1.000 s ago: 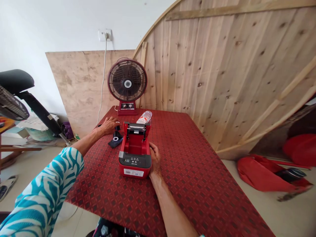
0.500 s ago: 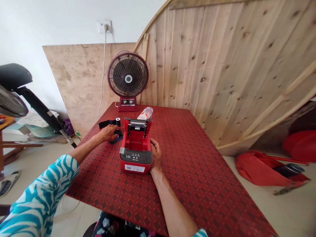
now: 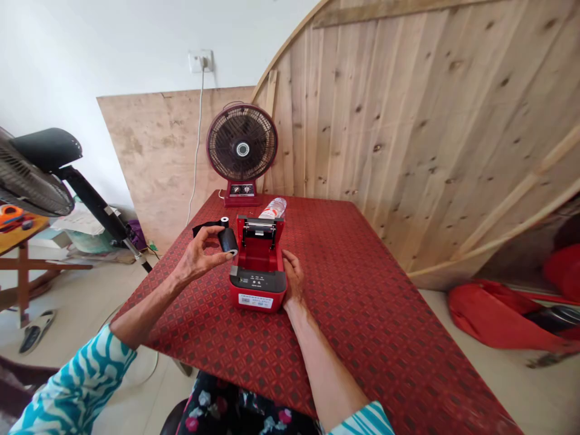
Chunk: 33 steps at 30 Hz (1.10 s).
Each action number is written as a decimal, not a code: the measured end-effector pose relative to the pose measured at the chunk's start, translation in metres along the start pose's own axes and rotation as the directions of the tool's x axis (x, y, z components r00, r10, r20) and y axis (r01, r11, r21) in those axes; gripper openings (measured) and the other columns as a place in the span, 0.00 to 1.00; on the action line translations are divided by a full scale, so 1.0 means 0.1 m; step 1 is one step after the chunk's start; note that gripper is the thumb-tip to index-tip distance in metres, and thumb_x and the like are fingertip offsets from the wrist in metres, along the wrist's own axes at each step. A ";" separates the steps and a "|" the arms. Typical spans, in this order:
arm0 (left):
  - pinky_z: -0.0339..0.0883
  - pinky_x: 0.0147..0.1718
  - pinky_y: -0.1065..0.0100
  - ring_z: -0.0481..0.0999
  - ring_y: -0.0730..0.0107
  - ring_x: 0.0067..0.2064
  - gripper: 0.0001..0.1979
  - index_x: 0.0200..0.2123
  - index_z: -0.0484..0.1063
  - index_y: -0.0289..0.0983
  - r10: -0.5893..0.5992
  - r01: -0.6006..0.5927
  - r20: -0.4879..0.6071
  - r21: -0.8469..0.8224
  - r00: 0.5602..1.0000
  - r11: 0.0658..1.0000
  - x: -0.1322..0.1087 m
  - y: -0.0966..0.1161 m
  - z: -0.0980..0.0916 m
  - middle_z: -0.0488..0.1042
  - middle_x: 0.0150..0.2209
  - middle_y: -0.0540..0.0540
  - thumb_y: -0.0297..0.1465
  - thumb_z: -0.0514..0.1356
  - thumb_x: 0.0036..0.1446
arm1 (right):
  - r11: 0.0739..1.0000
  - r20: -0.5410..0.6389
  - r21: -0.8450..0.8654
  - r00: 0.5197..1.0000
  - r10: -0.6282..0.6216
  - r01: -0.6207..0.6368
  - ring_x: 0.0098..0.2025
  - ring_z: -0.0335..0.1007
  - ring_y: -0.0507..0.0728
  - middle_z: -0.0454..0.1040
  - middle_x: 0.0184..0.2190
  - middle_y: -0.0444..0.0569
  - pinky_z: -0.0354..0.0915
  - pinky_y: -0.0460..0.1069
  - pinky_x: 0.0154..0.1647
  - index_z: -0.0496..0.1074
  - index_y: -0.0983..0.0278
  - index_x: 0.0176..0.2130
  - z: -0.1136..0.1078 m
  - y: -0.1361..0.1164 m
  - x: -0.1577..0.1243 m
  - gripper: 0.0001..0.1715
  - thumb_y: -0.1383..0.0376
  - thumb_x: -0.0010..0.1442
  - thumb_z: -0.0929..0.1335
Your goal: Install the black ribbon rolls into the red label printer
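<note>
My left hand [image 3: 198, 257] holds a black ribbon roll [image 3: 227, 240] between thumb and fingers, just left of the open red label printer [image 3: 258, 290]. A second small spool [image 3: 224, 222] sits behind the roll, and a black ribbon strip [image 3: 203, 228] trails left from it. My right hand [image 3: 293, 279] grips the printer's right wall. The printer's lid stands raised at the back, with a metal roller across it. Its inner compartment is open. A plastic bottle [image 3: 273, 208] lies behind the printer, partly hidden by the lid.
The table has a red patterned cover [image 3: 362, 338]. A red desk fan [image 3: 242, 151] stands at its far end against plywood and curved plank boards [image 3: 385, 121]. A pedestal fan [image 3: 31, 181] leans at left, and a red bag [image 3: 493, 320] lies on the floor at right.
My left hand has lifted the black ribbon roll off the table and raised it beside the printer. My right hand stays on the printer. The view has shifted slightly.
</note>
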State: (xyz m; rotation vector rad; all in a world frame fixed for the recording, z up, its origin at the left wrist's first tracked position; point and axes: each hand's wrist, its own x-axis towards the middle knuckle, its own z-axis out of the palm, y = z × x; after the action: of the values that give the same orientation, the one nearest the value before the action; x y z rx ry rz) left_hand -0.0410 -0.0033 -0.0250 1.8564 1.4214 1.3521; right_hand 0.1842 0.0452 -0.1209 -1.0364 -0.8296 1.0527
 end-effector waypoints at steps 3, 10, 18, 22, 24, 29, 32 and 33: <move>0.70 0.46 0.60 0.74 0.62 0.46 0.31 0.51 0.65 0.38 0.062 -0.062 -0.129 0.000 0.990 0.998 -0.06 0.14 0.15 0.71 0.49 0.41 0.43 0.69 0.45 | 0.982 -0.077 -0.050 0.980 -0.186 0.182 0.48 0.70 0.58 0.77 0.43 0.50 0.62 0.55 0.53 0.73 0.62 0.42 -0.03 -0.31 -0.09 0.20 0.53 0.54 0.65; 0.70 0.45 0.58 0.71 0.58 0.49 0.31 0.53 0.62 0.41 0.367 -0.303 -0.234 0.267 0.900 0.915 -0.10 0.52 0.51 0.68 0.49 0.41 0.36 0.68 0.48 | 0.891 0.362 -0.148 0.862 -0.355 0.429 0.46 0.72 0.59 0.78 0.42 0.47 0.61 0.57 0.55 0.73 0.55 0.49 0.05 -0.94 -0.62 0.19 0.59 0.57 0.67; 0.70 0.45 0.57 0.71 0.57 0.51 0.29 0.54 0.61 0.41 0.346 -0.319 -0.186 0.158 0.920 0.934 -0.28 0.63 0.66 0.68 0.50 0.40 0.37 0.66 0.49 | 0.969 0.341 -0.030 0.913 -0.222 0.247 0.51 0.71 0.58 0.73 0.50 0.48 0.65 0.56 0.54 0.68 0.57 0.53 0.11 -1.04 -0.62 0.25 0.59 0.55 0.68; 0.69 0.33 0.63 0.75 0.64 0.34 0.20 0.41 0.68 0.40 -0.058 0.054 -0.051 -0.073 0.997 0.996 -0.44 0.60 0.44 0.74 0.34 0.46 0.45 0.65 0.49 | 0.946 0.379 -0.066 0.885 -0.270 0.317 0.51 0.71 0.59 0.73 0.51 0.49 0.66 0.55 0.51 0.67 0.57 0.54 0.08 -1.08 -0.65 0.26 0.59 0.56 0.68; 0.67 0.30 0.65 0.74 0.66 0.30 0.20 0.37 0.70 0.38 -0.193 0.214 0.130 -0.174 0.973 0.961 -0.50 0.62 0.33 0.75 0.31 0.47 0.48 0.63 0.50 | 0.912 0.410 -0.085 0.848 -0.335 0.401 0.52 0.70 0.58 0.72 0.52 0.50 0.66 0.55 0.52 0.66 0.57 0.55 0.08 -1.10 -0.68 0.26 0.60 0.57 0.67; 0.69 0.33 0.66 0.77 0.65 0.34 0.28 0.43 0.70 0.34 -0.259 0.349 0.248 -0.467 0.934 0.812 -0.51 0.74 0.21 0.78 0.39 0.42 0.48 0.67 0.45 | 0.693 0.567 -0.209 0.663 -0.488 0.689 0.52 0.69 0.58 0.74 0.50 0.49 0.62 0.57 0.55 0.65 0.56 0.54 0.10 -1.17 -0.80 0.22 0.64 0.60 0.66; 0.70 0.32 0.67 0.77 0.66 0.32 0.25 0.37 0.70 0.34 -0.278 0.337 0.191 -0.511 0.941 0.791 -0.49 0.79 0.21 0.78 0.32 0.45 0.43 0.71 0.41 | 0.545 0.650 -0.232 0.545 -0.530 0.806 0.51 0.68 0.58 0.74 0.48 0.49 0.61 0.57 0.55 0.66 0.57 0.53 0.11 -1.22 -0.87 0.21 0.66 0.60 0.66; 0.70 0.32 0.68 0.77 0.66 0.32 0.24 0.36 0.70 0.34 -0.281 0.336 0.184 -0.511 0.942 0.791 -0.49 0.79 0.21 0.77 0.30 0.46 0.41 0.72 0.40 | 0.521 0.668 -0.230 0.523 -0.530 0.822 0.51 0.68 0.59 0.74 0.49 0.49 0.61 0.58 0.54 0.66 0.57 0.53 0.11 -1.23 -0.89 0.21 0.66 0.60 0.66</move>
State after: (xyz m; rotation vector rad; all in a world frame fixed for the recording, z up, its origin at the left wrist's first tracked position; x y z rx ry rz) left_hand 0.0156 -0.0735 0.0079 1.2417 1.0831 1.2980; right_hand 0.1821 -0.0544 -0.0062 -0.6834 -1.9111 0.3374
